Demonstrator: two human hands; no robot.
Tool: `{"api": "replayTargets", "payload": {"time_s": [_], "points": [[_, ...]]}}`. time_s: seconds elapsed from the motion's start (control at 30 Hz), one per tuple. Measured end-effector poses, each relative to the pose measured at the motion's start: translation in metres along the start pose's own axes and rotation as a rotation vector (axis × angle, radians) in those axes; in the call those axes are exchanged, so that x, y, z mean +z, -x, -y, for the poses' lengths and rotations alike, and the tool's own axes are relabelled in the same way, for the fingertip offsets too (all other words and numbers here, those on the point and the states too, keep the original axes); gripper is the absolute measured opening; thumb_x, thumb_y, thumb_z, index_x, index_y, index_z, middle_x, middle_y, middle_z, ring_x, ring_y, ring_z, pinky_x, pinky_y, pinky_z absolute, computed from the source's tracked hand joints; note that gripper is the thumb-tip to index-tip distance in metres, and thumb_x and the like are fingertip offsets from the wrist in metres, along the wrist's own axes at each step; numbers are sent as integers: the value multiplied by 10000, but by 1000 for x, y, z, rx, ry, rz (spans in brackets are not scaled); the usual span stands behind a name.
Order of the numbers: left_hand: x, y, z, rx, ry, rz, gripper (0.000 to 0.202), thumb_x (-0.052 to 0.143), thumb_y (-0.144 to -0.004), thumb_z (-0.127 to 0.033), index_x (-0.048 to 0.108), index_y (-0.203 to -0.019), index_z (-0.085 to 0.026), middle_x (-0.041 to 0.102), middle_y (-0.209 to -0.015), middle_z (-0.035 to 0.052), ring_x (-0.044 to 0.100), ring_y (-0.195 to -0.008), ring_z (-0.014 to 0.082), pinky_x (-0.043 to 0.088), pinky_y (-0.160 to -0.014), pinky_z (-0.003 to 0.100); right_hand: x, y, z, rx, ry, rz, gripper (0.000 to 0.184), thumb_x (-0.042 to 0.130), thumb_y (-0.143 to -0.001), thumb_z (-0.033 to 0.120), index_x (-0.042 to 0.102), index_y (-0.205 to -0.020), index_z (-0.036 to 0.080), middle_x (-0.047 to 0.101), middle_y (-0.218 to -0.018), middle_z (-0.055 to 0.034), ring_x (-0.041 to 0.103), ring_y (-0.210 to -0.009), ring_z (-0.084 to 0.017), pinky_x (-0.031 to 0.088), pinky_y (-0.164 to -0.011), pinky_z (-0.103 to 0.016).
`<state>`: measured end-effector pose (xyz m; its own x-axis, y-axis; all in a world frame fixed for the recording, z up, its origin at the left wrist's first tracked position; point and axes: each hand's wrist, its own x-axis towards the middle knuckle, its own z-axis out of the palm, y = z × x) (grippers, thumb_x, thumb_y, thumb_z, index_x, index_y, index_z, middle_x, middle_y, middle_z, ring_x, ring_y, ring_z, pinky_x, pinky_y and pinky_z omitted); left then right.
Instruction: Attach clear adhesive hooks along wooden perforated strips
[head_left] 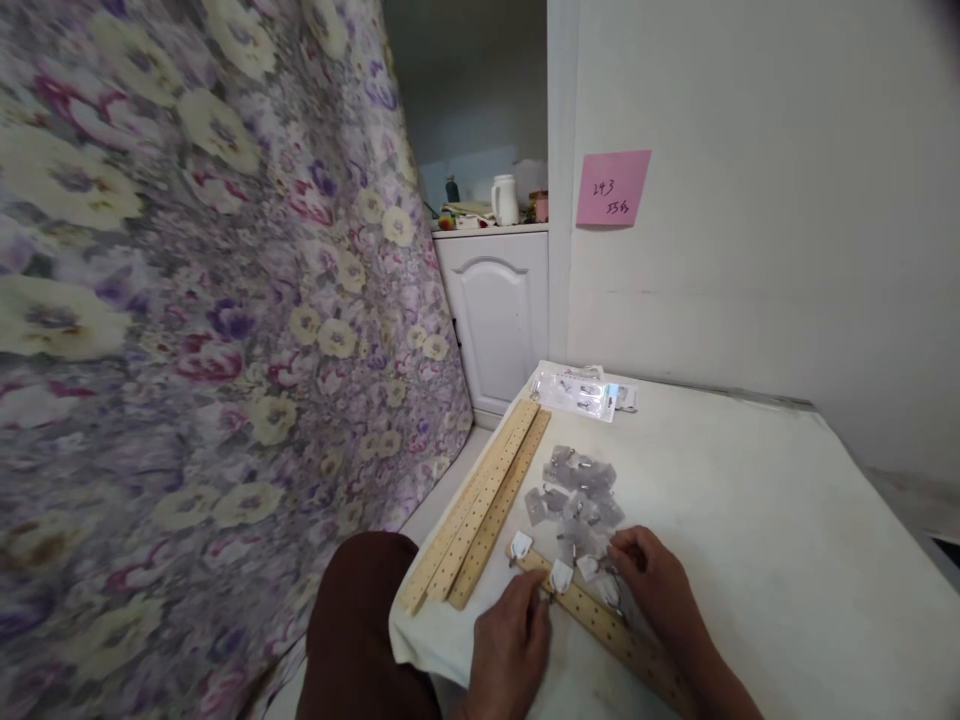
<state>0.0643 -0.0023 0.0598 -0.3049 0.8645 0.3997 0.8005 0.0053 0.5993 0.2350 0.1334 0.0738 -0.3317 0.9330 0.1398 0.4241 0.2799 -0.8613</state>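
A wooden strip with rows of holes (pixel 604 625) lies slantwise on the cloth-covered table in front of me. Two white hooks sit on it, one white hook (pixel 520 544) at its far end and another white hook (pixel 561 575) a little nearer. My left hand (pixel 511 640) is closed at the strip's left edge, its fingertips by the nearer hook. My right hand (pixel 651 572) is closed in a pinch to the right of the strip; what it holds, if anything, is too small to tell. Beside its fingertips is a heap of clear adhesive hooks (pixel 577 500).
Several more perforated wooden strips (pixel 480 510) lie along the table's left edge. Clear packaging (pixel 576 392) rests at the back of the table (pixel 757 500). My knee (pixel 367 620) is at the lower left, near a floral curtain (pixel 225 300). A white cabinet (pixel 495 310) stands behind.
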Motion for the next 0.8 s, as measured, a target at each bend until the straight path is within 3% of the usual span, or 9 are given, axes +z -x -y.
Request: {"api": "replayTargets", "payload": {"time_s": [0.2,0.37,0.47,0.57,0.67,0.8], "points": [[1,0,1,-31,13,15,270,458,-898,-211,597,-1127,-247,709,-1021,24,683,-870,155,549,-781,268,-17,-5,-7,115,-369,80,244,580,-740,442,536,-706,204,610,-637,16,629,-645,-178,494,-629,-293],[1,-2,-1,-37,31,32,254,464,-906,-235,588,-1127,-245,696,-1033,26,665,-928,163,532,-825,282,-22,0,-6,283,-567,220,299,628,-717,430,619,-895,190,628,-682,26,638,-584,-148,509,-566,-274],[0,-4,-2,-52,52,37,234,459,-916,-254,581,-1114,-234,689,-983,27,661,-868,156,529,-795,275,-17,7,-2,306,-620,201,302,641,-695,411,656,-897,187,612,-694,24,635,-579,-144,517,-553,-279],[-5,-3,-3,-51,100,26,217,452,-924,-263,575,-1097,-215,677,-904,22,647,-761,138,525,-722,247,-13,14,2,298,-686,160,389,650,-678,393,659,-1023,215,570,-739,33,632,-572,-140,525,-543,-292],[-11,3,-6,58,121,40,216,453,-919,-219,560,-1106,-210,668,-884,32,636,-747,136,515,-690,230,-15,18,3,249,-701,189,404,652,-683,375,668,-1050,208,527,-709,42,591,-561,-121,526,-569,-297],[-9,15,-20,326,142,161,206,470,-885,-142,559,-1055,-219,649,-794,26,614,-712,137,496,-661,224,-22,23,4,228,-700,171,299,650,-698,372,684,-923,178,501,-662,47,536,-536,-102,502,-545,-269]]}}
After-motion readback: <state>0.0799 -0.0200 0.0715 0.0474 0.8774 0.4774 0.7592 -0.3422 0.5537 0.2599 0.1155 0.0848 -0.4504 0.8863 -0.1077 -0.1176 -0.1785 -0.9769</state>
